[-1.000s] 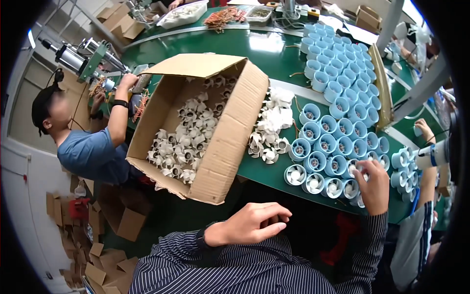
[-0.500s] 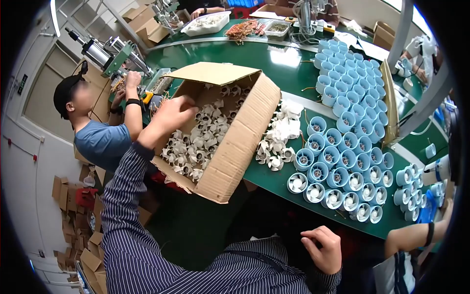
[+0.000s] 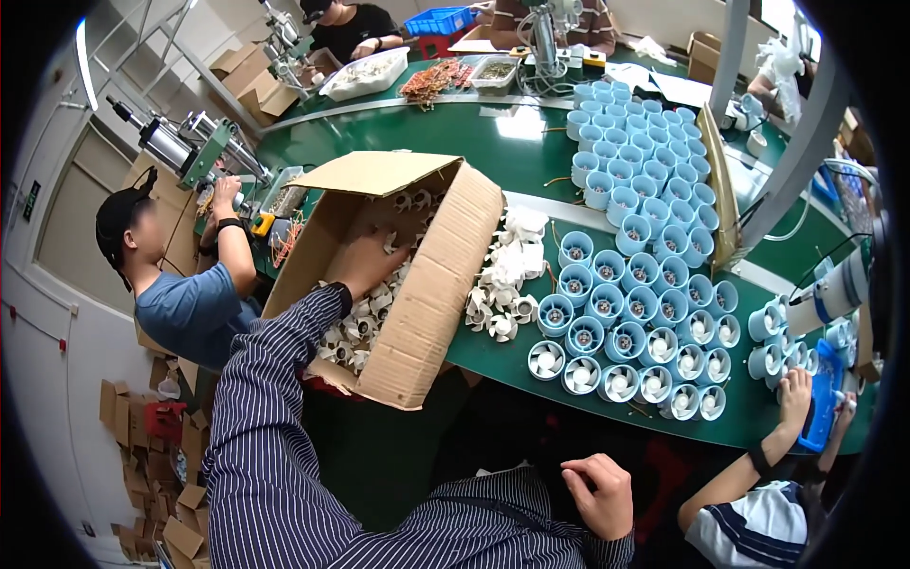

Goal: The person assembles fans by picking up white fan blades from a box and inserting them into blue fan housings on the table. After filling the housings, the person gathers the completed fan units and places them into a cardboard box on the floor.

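Note:
My left hand point(image 3: 372, 264) reaches into a tilted cardboard box point(image 3: 431, 284) full of small white fan impellers point(image 3: 346, 327). Its fingers stretch out over the pile, apart from each other as far as they show; the fingertips partly blend into the impellers. In front of my body, off the table, my right hand point(image 3: 604, 495) hangs with curled fingers and nothing visible in them. Right of the box lies a loose heap of white impellers point(image 3: 500, 308). Beyond it stand rows of light-blue round fan housings point(image 3: 605, 303); the nearest ones have white impellers point(image 3: 580, 375) inside.
The green table point(image 3: 455, 133) carries white trays point(image 3: 365, 76), orange wire bundles point(image 3: 436, 83) and a press machine point(image 3: 550, 38). A co-worker in blue point(image 3: 194, 303) works at the left; another's arm point(image 3: 739, 474) holds a blue tray point(image 3: 823, 394) at right. A grey post point(image 3: 801, 133) rises there.
My left hand has gone from above the box's near left side down into the impellers. The view has shifted; the right co-worker's hands and blue tray show more fully. My right hand stays curled.

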Demonstrator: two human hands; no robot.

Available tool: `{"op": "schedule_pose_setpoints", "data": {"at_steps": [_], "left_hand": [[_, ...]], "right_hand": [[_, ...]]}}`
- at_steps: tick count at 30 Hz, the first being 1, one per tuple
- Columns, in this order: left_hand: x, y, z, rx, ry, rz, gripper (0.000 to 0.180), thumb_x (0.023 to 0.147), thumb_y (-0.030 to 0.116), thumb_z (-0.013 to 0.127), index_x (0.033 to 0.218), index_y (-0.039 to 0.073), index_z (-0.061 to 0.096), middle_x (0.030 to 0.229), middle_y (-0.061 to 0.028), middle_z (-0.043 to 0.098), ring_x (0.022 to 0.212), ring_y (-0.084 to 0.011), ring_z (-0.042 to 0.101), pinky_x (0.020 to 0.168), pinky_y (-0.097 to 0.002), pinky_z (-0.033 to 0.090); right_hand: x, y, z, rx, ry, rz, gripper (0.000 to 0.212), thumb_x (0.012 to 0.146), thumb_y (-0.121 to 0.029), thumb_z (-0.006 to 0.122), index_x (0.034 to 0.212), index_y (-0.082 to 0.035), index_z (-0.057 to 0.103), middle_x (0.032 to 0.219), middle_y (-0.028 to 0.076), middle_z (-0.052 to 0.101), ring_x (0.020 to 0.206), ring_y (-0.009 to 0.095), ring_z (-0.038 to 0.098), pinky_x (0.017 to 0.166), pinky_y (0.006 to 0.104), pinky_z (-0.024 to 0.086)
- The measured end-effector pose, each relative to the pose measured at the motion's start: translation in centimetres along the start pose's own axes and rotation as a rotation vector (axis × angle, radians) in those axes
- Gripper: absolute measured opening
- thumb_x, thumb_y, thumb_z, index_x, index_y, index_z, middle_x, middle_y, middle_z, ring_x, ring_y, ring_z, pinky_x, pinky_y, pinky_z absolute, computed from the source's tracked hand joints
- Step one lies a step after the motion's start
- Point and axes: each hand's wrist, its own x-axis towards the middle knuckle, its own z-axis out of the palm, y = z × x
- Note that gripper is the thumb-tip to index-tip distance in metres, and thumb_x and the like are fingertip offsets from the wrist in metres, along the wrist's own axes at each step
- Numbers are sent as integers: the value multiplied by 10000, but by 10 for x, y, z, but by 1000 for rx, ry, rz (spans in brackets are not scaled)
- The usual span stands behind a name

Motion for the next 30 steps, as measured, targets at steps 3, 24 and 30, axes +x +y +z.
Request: {"op": "schedule_pose_setpoints", "data": {"at_steps": [3,24,30], "left_hand": [[-2,-10,-1,-78,68,-10,634,962,434,758,1413,2,650,1322,-247,715,998,-398,751,931,-449,601],[-166,180,-82,-2190,-412,-242,463,999,217,669,1411,46,543,1115,-115,593,910,-211,626,545,-272,550],[-179,262,-29,-2094,-426,-272,455,1007,247,651,1383,5,563,1101,-115,600,877,-207,625,651,-294,552]], "right_hand": [[7,-3,4,-7,-27,-27,105,881,-34,820,983,-26,795,818,87,720,721,247,668,670,355,543],[58,-69,6,95,-155,-268,203,859,-8,842,1052,-15,779,918,103,727,765,253,707,662,323,578],[70,-81,21,-14,137,-493,276,791,51,874,1048,-10,792,914,109,741,765,228,735,666,291,592]]}}
